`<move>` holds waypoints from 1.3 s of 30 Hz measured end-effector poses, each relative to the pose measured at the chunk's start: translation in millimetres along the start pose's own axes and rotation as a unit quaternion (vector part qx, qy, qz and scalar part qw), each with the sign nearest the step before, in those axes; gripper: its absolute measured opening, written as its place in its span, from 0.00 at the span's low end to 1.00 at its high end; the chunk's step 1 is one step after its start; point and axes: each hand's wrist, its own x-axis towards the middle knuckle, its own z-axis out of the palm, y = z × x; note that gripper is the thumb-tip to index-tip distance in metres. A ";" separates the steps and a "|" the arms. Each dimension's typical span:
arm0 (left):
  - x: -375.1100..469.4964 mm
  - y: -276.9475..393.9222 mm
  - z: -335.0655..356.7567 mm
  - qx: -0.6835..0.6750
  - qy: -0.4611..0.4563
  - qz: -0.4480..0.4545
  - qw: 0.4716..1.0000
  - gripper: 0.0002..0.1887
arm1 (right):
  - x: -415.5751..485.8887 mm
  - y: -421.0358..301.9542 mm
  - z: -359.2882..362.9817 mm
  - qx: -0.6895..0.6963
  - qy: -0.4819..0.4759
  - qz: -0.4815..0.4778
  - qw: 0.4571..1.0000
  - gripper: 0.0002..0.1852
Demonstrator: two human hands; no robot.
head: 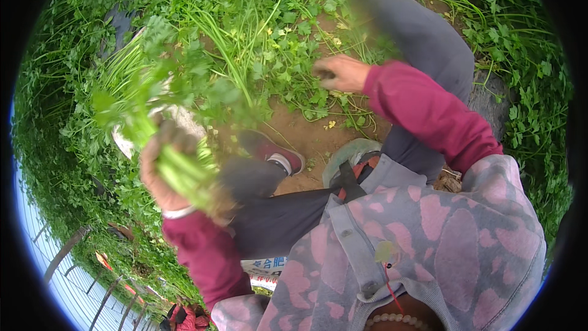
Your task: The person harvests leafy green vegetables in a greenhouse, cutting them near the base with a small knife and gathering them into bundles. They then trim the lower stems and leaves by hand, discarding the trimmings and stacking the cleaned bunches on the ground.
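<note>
A bunch of celery (181, 170) with leafy tops and a rooted base is gripped by my left hand (167, 165), at the left of the view. The bunch is blurred, its roots towards my thigh. My right hand (340, 73) is above low leafy celery plants (294, 55), fingers curled; whether it touches or holds anything cannot be told. Beyond my left hand, cut celery stalks (121, 64) lie piled beside and partly over a whitish sheet or sack (183, 119).
Dense greenery (523, 55) borders both sides. My shoes (287, 156) rest on bare brown soil (298, 133). A printed sack (264, 269) lies near my left sleeve. Metal greenhouse poles (64, 255) rise at lower left, near a person in a red jacket (190, 317).
</note>
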 end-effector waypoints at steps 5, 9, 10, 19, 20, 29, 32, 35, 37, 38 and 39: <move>8.9 57.1 -8.2 0.128 -0.013 0.138 0.982 0.16 | 120.1 -20.3 71.1 0.077 -0.036 0.024 0.996 0.18; 21.5 42.2 -23.5 0.129 0.103 0.124 0.979 0.18 | 181.6 -18.6 154.1 0.275 -0.033 0.290 0.916 0.23; 22.2 41.1 -25.3 0.121 0.084 0.122 0.981 0.18 | 195.5 -24.0 174.0 0.246 0.002 0.312 0.918 0.24; 8.8 15.5 -34.8 0.070 0.160 0.010 0.985 0.18 | 89.0 -61.5 73.3 0.462 0.092 0.078 0.879 0.23; 8.9 2.0 -36.3 0.097 0.195 0.000 0.976 0.18 | 68.8 -66.9 49.1 0.448 0.108 0.061 0.885 0.20; 26.5 -71.6 -63.9 0.095 0.149 -0.138 0.975 0.15 | -0.8 -143.0 39.0 0.247 0.092 0.010 0.965 0.17; 21.9 -74.5 -55.8 0.099 0.180 -0.146 0.968 0.16 | -15.7 -152.6 38.8 0.270 0.042 0.035 0.961 0.18; 20.9 -59.9 -44.4 0.074 0.141 -0.180 0.971 0.17 | -25.2 -151.2 30.0 0.329 -0.057 0.016 0.943 0.18; 14.2 -35.0 -38.4 0.078 0.145 -0.137 0.977 0.18 | -30.9 -142.2 24.9 0.327 -0.104 -0.046 0.938 0.18; 9.9 -18.6 -36.1 0.089 0.167 -0.114 0.975 0.18 | -33.7 -135.3 23.6 0.317 -0.089 -0.036 0.943 0.18; 6.3 5.8 -34.6 0.113 0.152 -0.066 0.980 0.19 | -35.7 -126.6 23.4 0.314 -0.071 -0.039 0.946 0.19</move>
